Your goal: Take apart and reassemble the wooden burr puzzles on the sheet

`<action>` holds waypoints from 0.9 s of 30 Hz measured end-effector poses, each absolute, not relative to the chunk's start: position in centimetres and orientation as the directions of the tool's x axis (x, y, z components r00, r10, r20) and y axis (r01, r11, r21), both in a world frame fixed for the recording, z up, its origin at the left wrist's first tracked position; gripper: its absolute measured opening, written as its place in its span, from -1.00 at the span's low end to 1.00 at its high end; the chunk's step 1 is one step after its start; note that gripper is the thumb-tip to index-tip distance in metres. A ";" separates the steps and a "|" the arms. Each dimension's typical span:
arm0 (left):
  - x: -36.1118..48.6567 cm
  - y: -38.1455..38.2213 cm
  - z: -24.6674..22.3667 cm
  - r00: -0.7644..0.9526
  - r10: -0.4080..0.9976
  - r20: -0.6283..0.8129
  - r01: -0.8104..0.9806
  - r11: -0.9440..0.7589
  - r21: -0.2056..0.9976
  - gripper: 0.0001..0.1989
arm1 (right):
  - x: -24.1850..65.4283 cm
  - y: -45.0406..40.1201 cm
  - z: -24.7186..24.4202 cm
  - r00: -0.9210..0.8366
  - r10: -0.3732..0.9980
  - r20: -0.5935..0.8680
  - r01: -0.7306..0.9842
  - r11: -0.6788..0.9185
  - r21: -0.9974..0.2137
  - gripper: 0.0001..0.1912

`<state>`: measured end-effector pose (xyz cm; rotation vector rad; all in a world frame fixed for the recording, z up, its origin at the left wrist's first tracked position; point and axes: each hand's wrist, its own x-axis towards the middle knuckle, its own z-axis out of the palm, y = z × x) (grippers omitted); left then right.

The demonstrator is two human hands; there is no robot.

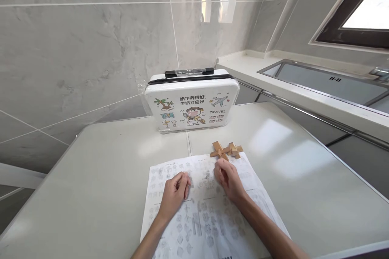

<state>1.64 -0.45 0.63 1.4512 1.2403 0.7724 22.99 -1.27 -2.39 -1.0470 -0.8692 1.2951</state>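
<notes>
A large printed sheet (197, 214) with small diagrams lies flat on the table. My left hand (178, 189) rests on its left half, fingers curled in and thumb against them, with nothing visible in the grip. On the upper right part of the sheet is my right hand (228, 179), closed in a loose fist that shows nothing held. Just beyond its knuckles, at the paper's far edge, sit interlocking wooden puzzle pieces (226, 150), joined in a cross-like cluster. Whether the knuckles touch the wood I cannot tell.
A white cartoon-printed case (192, 107) in clear plastic, with a black handle (190, 72), stands upright at the back of the pale table (100, 182). To the right runs a counter (306, 93) with a sink (328, 77). Grey tiled wall (91, 48) rises behind.
</notes>
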 end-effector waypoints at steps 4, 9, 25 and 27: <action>1.6 -0.5 0.6 0.262 0.954 -0.146 0.300 0.063 0.952 -0.46 | 24.2 -0.7 -2.6 0.150 0.986 -0.073 -0.556 0.023 -0.831 -0.52; 1.6 -0.5 0.7 0.275 0.948 -0.158 0.280 0.079 0.957 -0.46 | 25.3 -0.6 -2.6 0.208 0.967 -0.146 -0.671 0.032 -0.741 -0.48; 1.6 -0.4 0.7 0.276 0.951 -0.143 0.287 0.060 0.956 -0.49 | 26.1 -0.4 -3.2 0.176 0.965 -0.192 -0.818 0.035 -0.575 -0.69; 1.6 -0.4 0.6 0.274 0.951 -0.145 0.291 0.061 0.955 -0.48 | 26.1 -0.4 -3.3 0.174 0.966 -0.190 -0.840 0.046 -0.540 -0.72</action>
